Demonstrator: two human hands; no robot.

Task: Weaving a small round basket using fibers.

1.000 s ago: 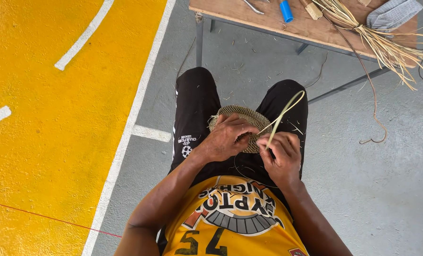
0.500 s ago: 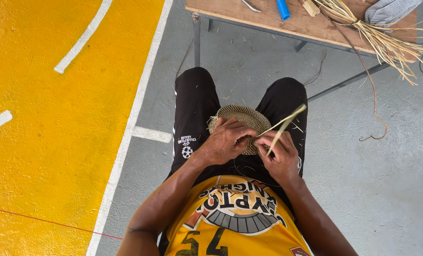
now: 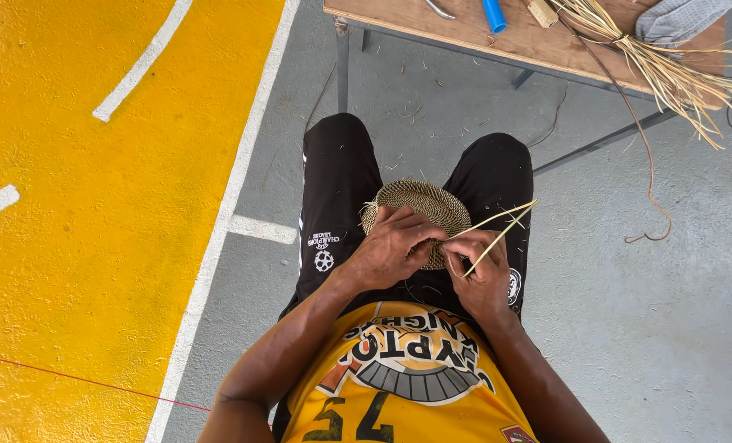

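Woven disc (image 3: 422, 205): round, straw-coloured, on the lap between the black-shorted thighs
Left hand (image 3: 392, 246): fingers curled over the disc's near edge, gripping it
Right hand (image 3: 482, 267): pinching thin straw strands (image 3: 501, 226) beside the disc
Wooden table (image 3: 538, 45): ahead, bearing a straw bundle (image 3: 670, 70) and blue tube (image 3: 494, 15)

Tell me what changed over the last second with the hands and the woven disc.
The pale strands in the right hand swung from pointing steeply up to lying flatter, out to the right. The left hand kept gripping the woven disc on the lap.
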